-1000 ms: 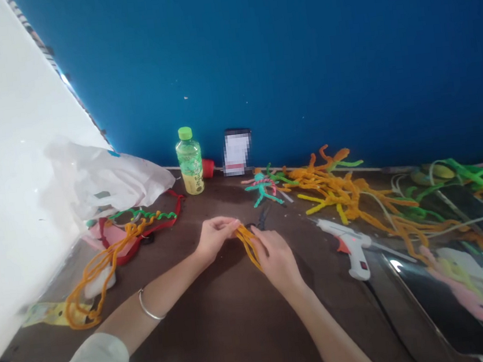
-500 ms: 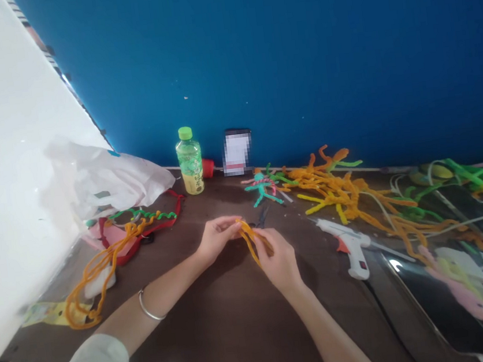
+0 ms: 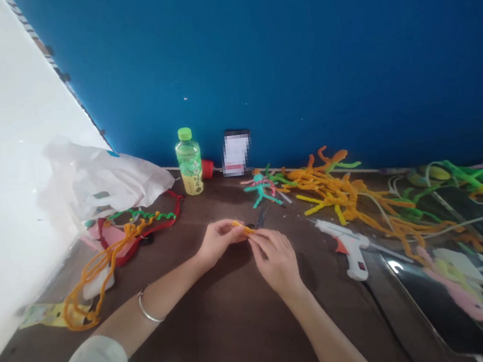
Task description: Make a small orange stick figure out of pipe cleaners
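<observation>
Centre of frame: your left hand [image 3: 218, 243] and right hand [image 3: 276, 257] met just above the dark brown surface [image 3: 223, 328].

Both grips were pressed together on one orange pipe cleaner [image 3: 243, 228]. The left thumb and forefinger pinched its left part and the right fingertips pinched its right part. Only a short stretch showed between them; any remainder was hidden under your right fingers.

Judgement: a pinch at two close points keeps a springy wire from turning, and hands held low over the surface are steadier.

A silver bracelet [image 3: 146, 308] sat on your left wrist.

Right of centre: a white glue gun [image 3: 348, 245] lay on its side, near your right hand but apart from it, probably for easy reach.

Upper right of your hands: a loose pile of orange pipe cleaners [image 3: 338, 190], with a teal pipe-cleaner figure [image 3: 261, 189] beside it.

Lower left: a long orange loop [image 3: 97, 270].

Back of the surface: a green-capped bottle [image 3: 190, 168] stood upright by the blue wall [image 3: 296, 52], well clear of your hands.
</observation>
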Demonstrator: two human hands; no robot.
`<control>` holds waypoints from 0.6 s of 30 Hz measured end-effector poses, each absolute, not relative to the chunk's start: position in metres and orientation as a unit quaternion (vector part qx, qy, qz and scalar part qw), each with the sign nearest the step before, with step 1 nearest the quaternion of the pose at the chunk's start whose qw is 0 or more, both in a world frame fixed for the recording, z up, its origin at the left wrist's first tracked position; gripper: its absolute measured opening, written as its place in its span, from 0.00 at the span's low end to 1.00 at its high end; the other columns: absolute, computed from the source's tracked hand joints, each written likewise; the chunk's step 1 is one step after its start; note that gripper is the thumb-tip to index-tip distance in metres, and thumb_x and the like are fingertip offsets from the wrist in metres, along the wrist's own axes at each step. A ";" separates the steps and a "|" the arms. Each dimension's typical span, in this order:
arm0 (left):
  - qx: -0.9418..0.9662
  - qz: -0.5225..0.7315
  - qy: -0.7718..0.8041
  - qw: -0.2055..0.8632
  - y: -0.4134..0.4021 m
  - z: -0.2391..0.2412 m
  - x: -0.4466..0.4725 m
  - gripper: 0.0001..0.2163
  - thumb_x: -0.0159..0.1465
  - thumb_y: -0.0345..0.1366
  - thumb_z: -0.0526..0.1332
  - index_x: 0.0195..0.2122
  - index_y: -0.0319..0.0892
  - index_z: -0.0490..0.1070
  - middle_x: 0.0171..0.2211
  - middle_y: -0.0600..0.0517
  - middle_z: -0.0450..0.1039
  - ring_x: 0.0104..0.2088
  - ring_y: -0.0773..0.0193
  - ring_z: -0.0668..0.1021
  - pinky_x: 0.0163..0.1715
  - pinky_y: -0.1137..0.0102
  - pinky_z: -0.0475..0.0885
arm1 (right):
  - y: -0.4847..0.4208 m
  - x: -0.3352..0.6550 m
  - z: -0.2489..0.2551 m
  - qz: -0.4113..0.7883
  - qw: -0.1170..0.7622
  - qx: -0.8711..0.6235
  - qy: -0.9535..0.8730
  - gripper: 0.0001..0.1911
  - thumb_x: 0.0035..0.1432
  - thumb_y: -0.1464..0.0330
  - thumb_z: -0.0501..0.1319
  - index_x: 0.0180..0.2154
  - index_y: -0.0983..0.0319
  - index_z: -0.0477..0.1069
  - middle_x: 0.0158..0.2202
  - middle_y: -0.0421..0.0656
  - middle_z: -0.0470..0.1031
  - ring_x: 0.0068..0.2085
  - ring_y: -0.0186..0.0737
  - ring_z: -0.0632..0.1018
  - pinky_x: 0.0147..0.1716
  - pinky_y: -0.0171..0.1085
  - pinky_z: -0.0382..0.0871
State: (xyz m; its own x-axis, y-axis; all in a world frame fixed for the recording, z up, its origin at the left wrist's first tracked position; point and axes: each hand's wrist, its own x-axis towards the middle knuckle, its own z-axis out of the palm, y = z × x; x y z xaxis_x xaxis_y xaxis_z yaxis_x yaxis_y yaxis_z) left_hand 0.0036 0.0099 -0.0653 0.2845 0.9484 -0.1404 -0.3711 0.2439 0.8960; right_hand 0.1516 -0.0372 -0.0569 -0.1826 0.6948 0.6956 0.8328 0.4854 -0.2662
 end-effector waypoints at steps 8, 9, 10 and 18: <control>0.410 0.477 0.376 0.681 0.010 -0.060 0.003 0.14 0.48 0.40 0.66 0.29 0.34 0.72 0.26 0.49 0.75 0.28 0.66 0.77 0.35 0.67 0.74 | -0.032 0.158 -0.059 0.087 0.443 -0.555 -0.698 0.07 0.56 0.68 0.55 0.35 0.61 0.69 0.30 0.45 0.74 0.33 0.39 0.75 0.34 0.38 0.69; 0.411 0.477 0.376 0.680 0.010 -0.059 0.003 0.14 0.48 0.40 0.66 0.29 0.34 0.72 0.26 0.49 0.75 0.28 0.66 0.77 0.35 0.67 0.74 | -0.032 0.158 -0.059 0.112 0.442 -0.559 -0.693 0.07 0.56 0.67 0.55 0.35 0.61 0.69 0.30 0.44 0.74 0.32 0.39 0.75 0.34 0.38 0.69; 0.413 0.476 0.376 0.680 0.010 -0.058 0.003 0.14 0.47 0.40 0.67 0.29 0.34 0.72 0.26 0.49 0.75 0.28 0.66 0.77 0.34 0.68 0.74 | -0.032 0.158 -0.060 0.139 0.442 -0.562 -0.685 0.07 0.55 0.67 0.56 0.35 0.61 0.70 0.30 0.44 0.74 0.32 0.39 0.75 0.34 0.37 0.69; 0.416 0.458 0.386 0.684 0.009 -0.057 0.003 0.15 0.46 0.42 0.67 0.29 0.33 0.72 0.27 0.47 0.75 0.28 0.64 0.77 0.33 0.67 0.74 | -0.031 0.157 -0.055 0.265 0.441 -0.581 -0.631 0.08 0.52 0.67 0.57 0.34 0.63 0.70 0.28 0.43 0.75 0.29 0.37 0.75 0.30 0.36 0.70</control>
State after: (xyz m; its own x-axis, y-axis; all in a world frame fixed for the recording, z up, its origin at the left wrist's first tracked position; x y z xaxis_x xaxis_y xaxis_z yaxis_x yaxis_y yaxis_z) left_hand 0.0033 0.0089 -0.0569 0.2820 0.9481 -0.1472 -0.3061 0.2343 0.9227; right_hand 0.1569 -0.0310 -0.0555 0.0636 0.9666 0.2482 0.5001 0.1843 -0.8461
